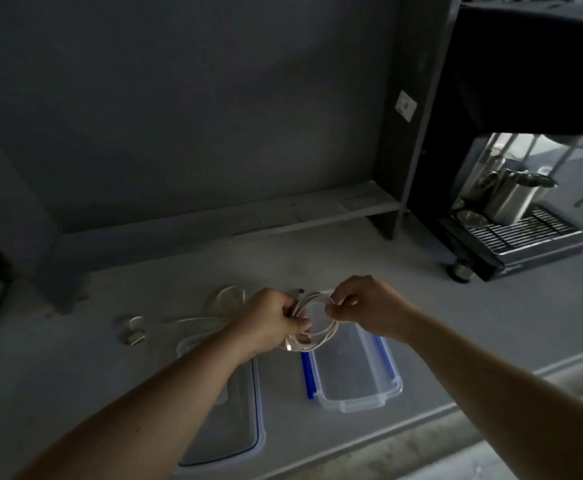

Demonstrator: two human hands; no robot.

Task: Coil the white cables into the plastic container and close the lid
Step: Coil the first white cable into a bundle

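progress: early-mid | we hold one white cable coil (pixel 314 320) above the open container (pixel 355 372), left hand (pixel 271 318) and right hand (pixel 366 306) both pinched on it | second cable (pixel 193 320) loose on counter (pixel 317 251) | lid (pixel 227 427) off (beside container), nothing stowed yet

A grey bench (pixel 369 258) was seen carrying an open clear plastic container (pixel 355 375) with blue clips, its lid (pixel 238 410) laid flat just to the left. A loose white cable (pixel 193 320) lay behind the lid, and a black coffee machine (pixel 511 216) stood at the far right.
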